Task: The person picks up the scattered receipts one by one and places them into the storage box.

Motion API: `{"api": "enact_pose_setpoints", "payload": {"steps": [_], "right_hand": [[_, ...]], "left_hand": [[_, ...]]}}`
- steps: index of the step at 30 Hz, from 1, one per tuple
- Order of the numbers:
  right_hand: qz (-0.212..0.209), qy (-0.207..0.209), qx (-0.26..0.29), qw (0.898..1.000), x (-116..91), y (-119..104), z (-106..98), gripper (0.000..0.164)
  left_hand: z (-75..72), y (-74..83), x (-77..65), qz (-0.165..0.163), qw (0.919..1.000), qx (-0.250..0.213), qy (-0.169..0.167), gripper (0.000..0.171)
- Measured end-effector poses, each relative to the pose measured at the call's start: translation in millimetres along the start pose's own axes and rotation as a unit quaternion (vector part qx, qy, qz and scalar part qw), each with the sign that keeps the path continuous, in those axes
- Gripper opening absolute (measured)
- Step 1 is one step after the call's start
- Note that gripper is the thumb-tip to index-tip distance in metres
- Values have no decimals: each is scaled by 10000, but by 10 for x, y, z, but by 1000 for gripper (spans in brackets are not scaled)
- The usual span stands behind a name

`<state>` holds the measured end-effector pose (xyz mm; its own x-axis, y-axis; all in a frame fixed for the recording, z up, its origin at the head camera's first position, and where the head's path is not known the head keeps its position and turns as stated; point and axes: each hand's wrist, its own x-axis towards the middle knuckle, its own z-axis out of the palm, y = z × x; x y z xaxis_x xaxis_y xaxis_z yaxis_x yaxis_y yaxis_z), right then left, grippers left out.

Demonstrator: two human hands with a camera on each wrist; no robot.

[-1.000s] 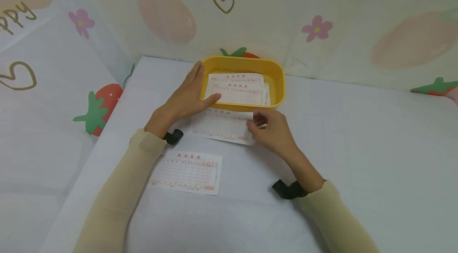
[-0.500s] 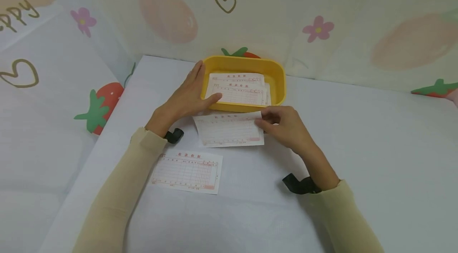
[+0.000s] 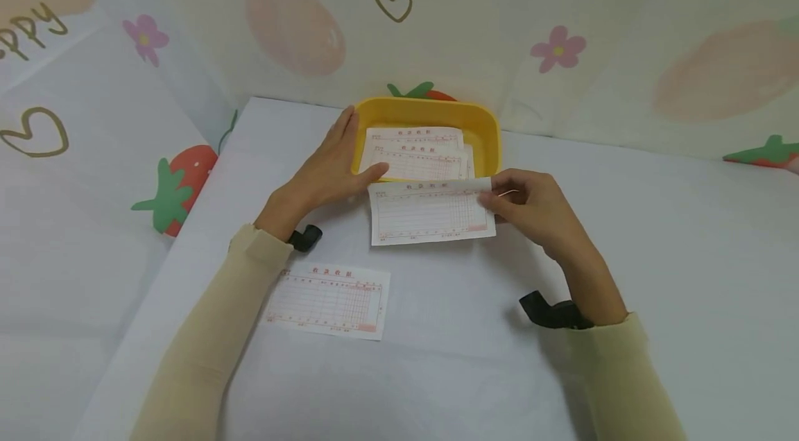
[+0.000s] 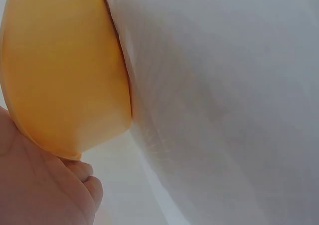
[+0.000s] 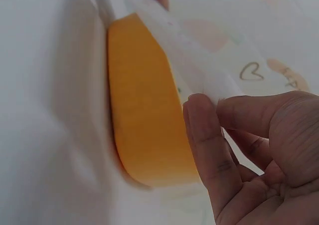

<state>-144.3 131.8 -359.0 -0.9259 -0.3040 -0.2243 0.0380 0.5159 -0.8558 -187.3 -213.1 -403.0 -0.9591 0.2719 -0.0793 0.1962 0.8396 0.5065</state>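
In the head view, my right hand pinches the right edge of a white receipt slip printed in red. That slip hangs tilted in front of the yellow tray and overlaps its front rim. My left hand rests against the tray's left end, fingers straight along the side and thumb over the front rim. Inside the tray lie several similar slips. From the left wrist, part of the left hand shows against the tray's rim. The right wrist view has thumb and fingers pinching the slip's edge.
Another receipt slip lies flat on the white tabletop, near the left forearm. Behind the tray rises a backdrop with strawberries, flowers and hearts. Black wrist cameras sit at both wrists.
My right hand has lifted the slip off the tabletop and moved it right and up towards the tray's front rim. The left hand and the tray have stayed in place.
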Motion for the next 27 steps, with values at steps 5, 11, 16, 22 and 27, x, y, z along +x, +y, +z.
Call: {"api": "enact_pose_setpoints", "payload": {"steps": [5, 11, 16, 22, 27], "right_hand": [[-105, 254, 123, 9995, -53, 51, -185, 34], [-157, 944, 530, 9940, -22, 86, -349, 32], [-153, 1238, 620, 9903, 137, 89, -432, 35], [49, 1222, 615, 9906, 357, 12, -442, 34], [-157, 1276, 139, 9916, 491, -96, -322, 28]], "left_hand": [[14, -4, 16, 5, 10000, 46, -10, 114], [29, -11, 7, -42, 10000, -14, -64, 113], [10, -17, 11, -111, 9999, -32, -39, 113], [-19, 10, 59, -59, 9999, 12, -91, 112], [-5, 0, 33, -53, 9999, 24, -151, 113]]}}
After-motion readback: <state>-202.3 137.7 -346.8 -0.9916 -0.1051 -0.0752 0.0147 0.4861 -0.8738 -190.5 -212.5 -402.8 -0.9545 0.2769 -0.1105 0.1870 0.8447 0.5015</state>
